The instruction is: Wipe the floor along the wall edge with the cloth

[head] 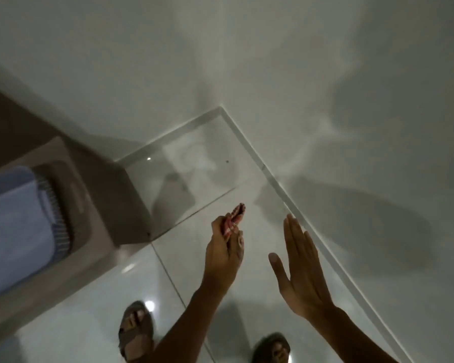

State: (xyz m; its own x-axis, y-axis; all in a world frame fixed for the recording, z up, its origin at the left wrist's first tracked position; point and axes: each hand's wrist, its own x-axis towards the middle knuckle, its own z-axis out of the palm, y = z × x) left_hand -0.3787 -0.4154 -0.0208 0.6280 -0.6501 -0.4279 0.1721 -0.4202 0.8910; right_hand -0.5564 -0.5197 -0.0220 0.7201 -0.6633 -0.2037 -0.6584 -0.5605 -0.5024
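Red-white cloth [233,218]: 1, gripped by left hand [222,254] | hands: 2

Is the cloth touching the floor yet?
No. The left hand holds the bunched red-and-white cloth up in the air above the floor, and the right hand is open and empty.

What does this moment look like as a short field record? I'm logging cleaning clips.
left hand: grip closed on red-and-white cloth, held above the floor
right hand: open, flat, empty, near the skirting
floor: glossy white tiles, small dark speck near the corner
wall edge: not yet touched by cloth
feet: sandals
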